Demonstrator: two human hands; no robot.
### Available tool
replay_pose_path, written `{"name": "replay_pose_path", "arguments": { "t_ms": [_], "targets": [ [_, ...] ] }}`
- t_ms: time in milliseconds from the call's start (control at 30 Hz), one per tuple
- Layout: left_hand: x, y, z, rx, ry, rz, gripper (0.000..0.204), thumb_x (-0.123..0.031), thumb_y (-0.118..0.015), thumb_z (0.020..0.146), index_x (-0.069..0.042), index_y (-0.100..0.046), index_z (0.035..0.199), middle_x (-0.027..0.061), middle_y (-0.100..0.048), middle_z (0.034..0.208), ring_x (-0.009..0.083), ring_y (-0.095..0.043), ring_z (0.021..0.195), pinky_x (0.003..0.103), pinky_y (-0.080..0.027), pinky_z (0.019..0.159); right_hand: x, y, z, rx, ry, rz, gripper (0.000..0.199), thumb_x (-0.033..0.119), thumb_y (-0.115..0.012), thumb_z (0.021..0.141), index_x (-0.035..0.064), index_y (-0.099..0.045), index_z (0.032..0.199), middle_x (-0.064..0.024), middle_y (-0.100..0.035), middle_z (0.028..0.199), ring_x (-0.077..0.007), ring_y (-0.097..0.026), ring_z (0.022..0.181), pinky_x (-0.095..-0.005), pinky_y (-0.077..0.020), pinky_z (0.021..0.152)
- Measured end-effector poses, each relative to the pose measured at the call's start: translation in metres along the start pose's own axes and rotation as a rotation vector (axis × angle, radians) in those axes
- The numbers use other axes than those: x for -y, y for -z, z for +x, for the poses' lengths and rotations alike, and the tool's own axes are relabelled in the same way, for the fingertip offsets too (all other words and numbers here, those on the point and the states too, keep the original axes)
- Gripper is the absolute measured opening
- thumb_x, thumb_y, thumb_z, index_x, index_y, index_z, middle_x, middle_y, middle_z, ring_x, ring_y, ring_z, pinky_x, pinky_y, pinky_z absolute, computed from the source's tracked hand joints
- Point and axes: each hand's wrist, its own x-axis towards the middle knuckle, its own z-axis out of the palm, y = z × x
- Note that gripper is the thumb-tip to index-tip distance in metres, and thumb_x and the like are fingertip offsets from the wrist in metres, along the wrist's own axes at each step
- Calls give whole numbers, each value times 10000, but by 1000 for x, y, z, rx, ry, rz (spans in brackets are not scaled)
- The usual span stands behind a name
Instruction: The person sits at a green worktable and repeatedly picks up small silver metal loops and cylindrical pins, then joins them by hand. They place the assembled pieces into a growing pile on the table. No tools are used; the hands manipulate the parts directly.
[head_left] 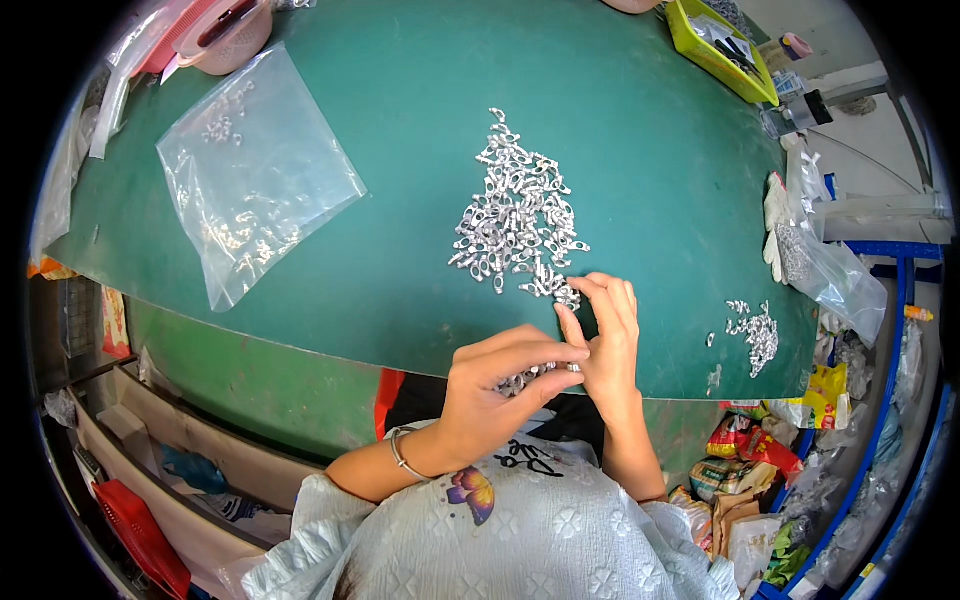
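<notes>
Pile of parts (515,215) on table (400,120), bag (285,185) to its left, second heap (763,342) right

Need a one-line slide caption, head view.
Left hand cups small silvery parts, with the right hand at the near edge of a larger pile on the green tabletop.

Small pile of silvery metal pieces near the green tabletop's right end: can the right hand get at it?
Probably yes: nothing visible blocks the way from the right hand across the green tabletop to the small pile, though that hand's fingertips are at the larger silvery metal heap.
</notes>
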Motion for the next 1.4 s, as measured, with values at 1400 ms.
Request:
{"name": "replay_pose_path", "arguments": {
  "t_ms": [1400],
  "targets": [
    [5,-12,2,6,233,-212,120,9,-619,769,24,-639,887,22,-558,725,61,-477,643,186,-355,551,30,30,-28,-41,-404,1589,217,-36,-621,780,-21,-556,987,-127,-547,942,-186,-535,873,-283,-438,766]
  ]
}}
